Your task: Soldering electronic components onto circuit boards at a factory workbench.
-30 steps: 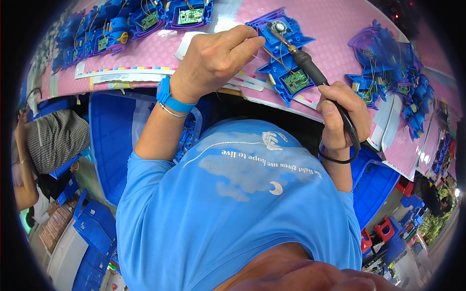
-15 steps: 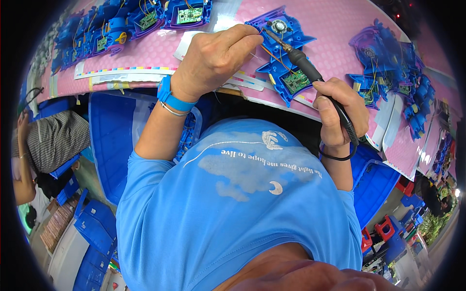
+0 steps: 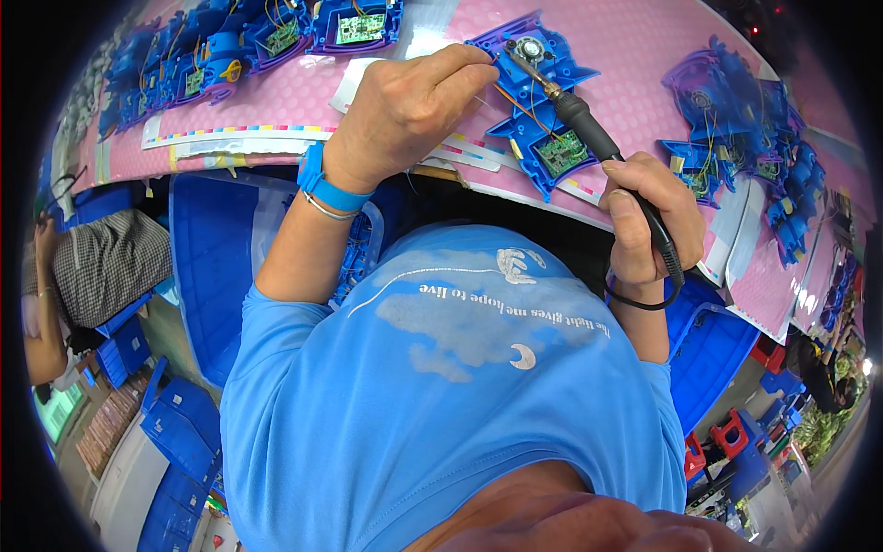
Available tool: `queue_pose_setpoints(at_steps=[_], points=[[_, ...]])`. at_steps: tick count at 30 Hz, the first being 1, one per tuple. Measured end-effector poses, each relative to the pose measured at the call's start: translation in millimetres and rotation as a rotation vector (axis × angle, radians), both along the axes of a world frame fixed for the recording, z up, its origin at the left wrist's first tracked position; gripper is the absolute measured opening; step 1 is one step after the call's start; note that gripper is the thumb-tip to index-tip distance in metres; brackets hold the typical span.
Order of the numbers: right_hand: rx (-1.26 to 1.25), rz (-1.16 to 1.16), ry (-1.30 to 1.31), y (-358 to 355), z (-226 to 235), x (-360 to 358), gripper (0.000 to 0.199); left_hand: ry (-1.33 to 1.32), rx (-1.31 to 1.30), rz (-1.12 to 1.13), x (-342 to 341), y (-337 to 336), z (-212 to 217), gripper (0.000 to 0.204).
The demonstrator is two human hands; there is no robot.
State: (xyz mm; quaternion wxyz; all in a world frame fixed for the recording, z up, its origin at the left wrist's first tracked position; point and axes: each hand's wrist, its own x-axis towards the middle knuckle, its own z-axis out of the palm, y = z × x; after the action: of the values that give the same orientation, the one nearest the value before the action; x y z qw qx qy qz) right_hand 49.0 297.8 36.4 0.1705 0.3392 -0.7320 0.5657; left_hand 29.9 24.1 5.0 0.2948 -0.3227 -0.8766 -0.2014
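My right hand (image 3: 655,216) grips a soldering iron (image 3: 589,127) by its black handle, its metal tip slanting up and left over a blue plastic housing (image 3: 572,74). Beside that tip, my left hand (image 3: 409,106) has thumb and fingers pinched together at the housing's left edge; what they hold is too small to make out. A thin strand shows below those fingers. Set in the housing is a round silver speaker (image 3: 529,50). Orange wires lead from there down to a lower blue part with a green circuit board (image 3: 561,153).
Similar blue housings with boards (image 3: 359,29) line the pink table (image 3: 635,55) at the far left, and more housings (image 3: 713,101) are piled at the right. Blue bins (image 3: 216,276) stand below the table edge. Another person's arm (image 3: 44,331) shows at the far left.
My right hand and the soldering iron have shifted slightly right and down, the tip staying over the housing. My left hand keeps its pinch almost in place.
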Motion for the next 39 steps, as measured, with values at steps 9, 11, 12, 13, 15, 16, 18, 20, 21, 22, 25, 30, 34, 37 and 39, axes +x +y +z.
queue_pose_setpoints(at_steps=[9,11,12,13,15,16,18,20,21,22,25,30,34,37,39], points=[[-0.015,0.000,0.025,3,2,1,0.020,0.025,0.036,-0.001,5,-1,0,0.026],[-0.014,-0.005,0.034,4,3,2,0.020,0.040,0.053,0.033,10,2,8,0.024],[-0.024,-0.004,0.029,5,4,3,0.020,0.039,0.053,0.033,11,3,12,0.024],[-0.035,-0.004,0.024,6,4,4,0.021,0.064,0.061,0.030,11,4,15,0.023],[-0.027,-0.005,0.027,10,5,5,0.021,0.090,0.067,0.025,9,8,22,0.022],[-0.019,-0.006,0.031,12,5,5,0.021,0.067,0.035,-0.008,7,10,26,0.022],[-0.030,-0.007,0.026,14,4,5,0.021,0.046,0.001,-0.043,5,11,26,0.023],[-0.041,-0.008,0.022,15,3,6,0.021,0.046,-0.044,-0.110,-1,11,21,0.024],[-0.039,-0.006,0.016,15,3,6,0.021,0.045,-0.046,-0.112,-2,12,18,0.024],[-0.037,-0.004,0.011,15,2,7,0.021,0.057,-0.051,-0.107,-3,12,16,0.022],[-0.032,-0.009,0.022,15,2,6,0.021,0.075,-0.052,-0.098,-4,13,13,0.020],[-0.028,-0.015,-0.001,13,1,3,0.021,0.076,-0.035,-0.096,-5,15,11,0.022],[-0.014,-0.019,-0.012,11,-1,1,0.022,0.044,-0.043,-0.097,-6,15,10,0.024],[-0.019,-0.012,0.004,11,-1,0,0.022,0.049,-0.038,-0.098,-6,16,9,0.024],[-0.014,-0.010,-0.003,11,0,0,0.022,0.057,-0.033,-0.098,-7,16,9,0.023]])
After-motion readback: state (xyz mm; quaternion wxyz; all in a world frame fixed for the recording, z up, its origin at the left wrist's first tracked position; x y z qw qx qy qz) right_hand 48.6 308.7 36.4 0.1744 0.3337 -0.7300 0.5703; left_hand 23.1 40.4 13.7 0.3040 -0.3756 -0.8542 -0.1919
